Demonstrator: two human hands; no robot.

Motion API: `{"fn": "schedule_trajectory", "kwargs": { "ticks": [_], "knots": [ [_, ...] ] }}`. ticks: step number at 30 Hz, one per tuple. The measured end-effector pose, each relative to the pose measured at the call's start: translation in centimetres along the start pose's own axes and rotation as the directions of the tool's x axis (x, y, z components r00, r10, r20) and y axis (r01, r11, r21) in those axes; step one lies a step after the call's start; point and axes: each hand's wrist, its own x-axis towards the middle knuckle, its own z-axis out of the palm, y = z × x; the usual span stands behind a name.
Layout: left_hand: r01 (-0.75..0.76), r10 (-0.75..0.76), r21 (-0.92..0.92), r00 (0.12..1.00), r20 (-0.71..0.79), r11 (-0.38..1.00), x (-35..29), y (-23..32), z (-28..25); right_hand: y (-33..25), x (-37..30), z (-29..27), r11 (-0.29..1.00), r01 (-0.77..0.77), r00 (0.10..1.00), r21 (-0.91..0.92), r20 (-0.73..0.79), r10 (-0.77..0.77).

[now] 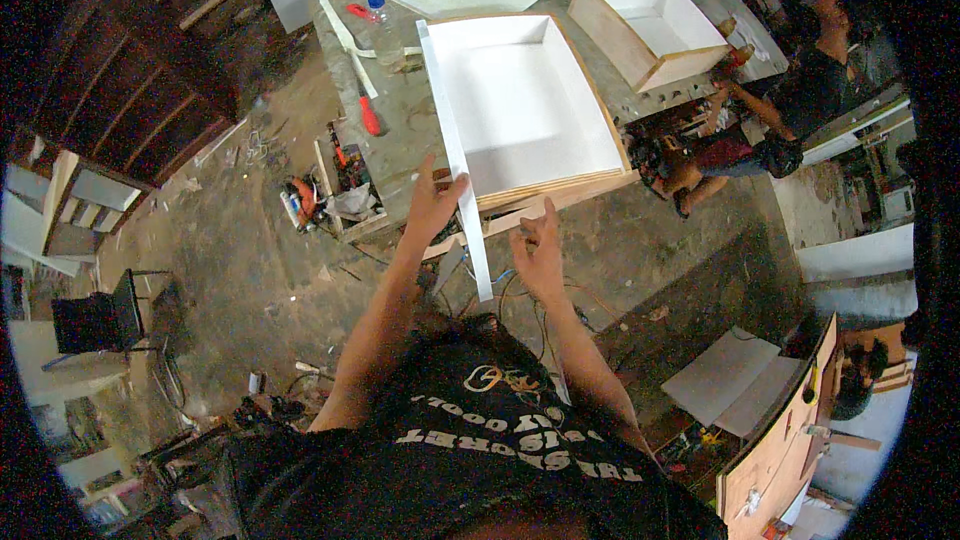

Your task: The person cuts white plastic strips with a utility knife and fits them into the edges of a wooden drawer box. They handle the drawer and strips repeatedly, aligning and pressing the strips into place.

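A wooden drawer box (620, 140) with a white inside stands on the worktable in front of me. Along its left top edge lies a long white edging strip (450, 130), whose loose end hangs past the near corner. My left hand (435, 205) is at that corner, its thumb on the strip and its fingers at the box's outer left side, partly hidden. Just off the near wall of the box, my right hand (540, 258) has its fingers spread and nothing in them.
A second drawer box (640, 35) stands at the far right of the grey worktable (395, 155). Left on it are a red-handled tool (369, 116), a blue-capped bottle (380, 20) and white strip pieces (345, 35). A person (800, 90) works at the right. Cables (590, 305) lie on the floor.
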Motion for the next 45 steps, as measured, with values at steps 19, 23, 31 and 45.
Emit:
{"fn": "schedule_trajectory", "kwargs": {
  "ticks": [19, 23, 31, 45],
  "knots": [
    [-0.413, 0.34, 0.593, 0.91, 0.238, 0.691, -3.9, 3.5, -1.8, -1.6, 1.0, 1.3, 0.943, -0.06, 0.998, 0.327, 0.031, 0.053],
    [-0.428, 0.351, 0.6, 0.903, 0.249, 0.676, -3.7, 2.9, -1.8, -1.9, 0.8, 0.9, 0.941, -0.06, 0.998, 0.332, 0.027, 0.055],
    [-0.481, 0.363, 0.554, 0.877, 0.316, 0.68, -3.2, 2.6, -2.2, 3.3, -1.9, 1.3, 0.939, 0.12, 0.991, 0.322, -0.095, -0.094],
    [-0.487, 0.298, 0.355, 0.831, 0.47, 0.798, 0.7, 1.5, -8.7, 16.0, -12.2, -1.4, 0.921, -0.195, 0.98, -0.336, -0.101, 0.17]
  ]
}}
